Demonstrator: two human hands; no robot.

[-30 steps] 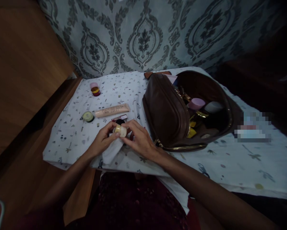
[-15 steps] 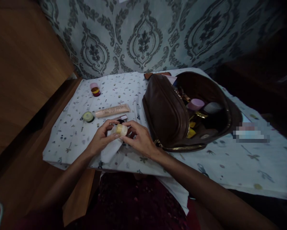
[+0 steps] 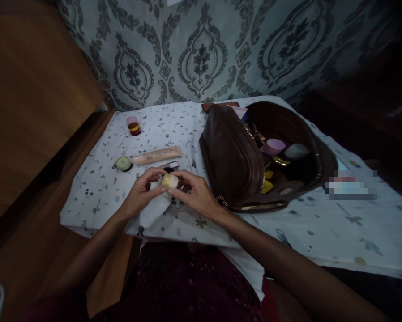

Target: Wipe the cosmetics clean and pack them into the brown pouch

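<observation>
As left hand and right hand pinch the jar, both grips close on its sides. Probably light, rigid, slick.

The small jar held between the left hand and the right hand looks like smooth plastic, pale and faintly glossy with a duller yellowish lid. The white wipe bunched under the left hand is soft and matt, cloth or tissue. At three o'clock from the jar the brown bag looks like smooth leather or imitation with a low sheen, edged by a shiny gold-toned metal zip. Beneath it all lies a matt printed cloth, the tube at eleven o'clock is satiny plastic, and the panel at nine o'clock is smooth brown wood.
</observation>
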